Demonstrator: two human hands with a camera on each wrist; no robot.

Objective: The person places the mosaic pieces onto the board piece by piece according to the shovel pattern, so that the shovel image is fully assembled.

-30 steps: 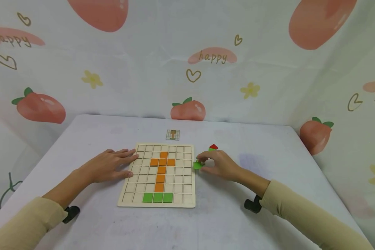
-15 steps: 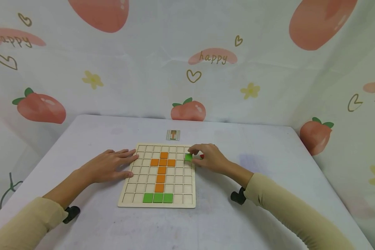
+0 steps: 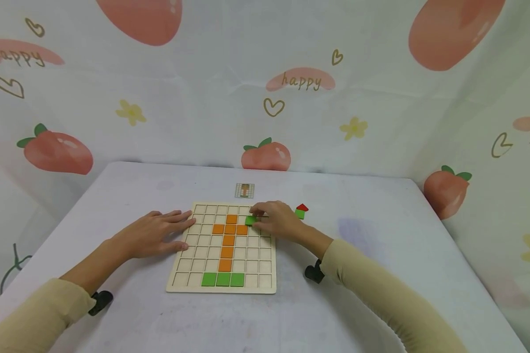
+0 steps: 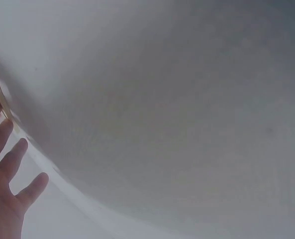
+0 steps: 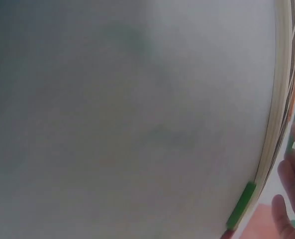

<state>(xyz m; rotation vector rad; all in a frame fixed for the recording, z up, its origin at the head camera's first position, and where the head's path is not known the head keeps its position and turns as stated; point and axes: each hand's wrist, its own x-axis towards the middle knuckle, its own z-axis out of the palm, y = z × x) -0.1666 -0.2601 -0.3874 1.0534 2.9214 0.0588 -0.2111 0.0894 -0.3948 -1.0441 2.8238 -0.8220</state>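
Note:
A wooden grid board lies on the table. Orange square tiles form a cross in its cells, and three green tiles sit in a row along the near edge. My right hand pinches a green square tile over the upper right of the board, beside the cross; the right wrist view shows this tile between the fingertips. My left hand rests at the board's left edge, fingers straight; in the left wrist view its fingers are spread against that edge.
A green tile and a red triangular piece lie on the table right of the board. Behind the board is a small pattern card. A printed cloth hangs behind the table.
My right hand has carried the green tile leftward from beside the board to above its upper right cells. The loose red and green pieces show fully again. My left hand stays still.

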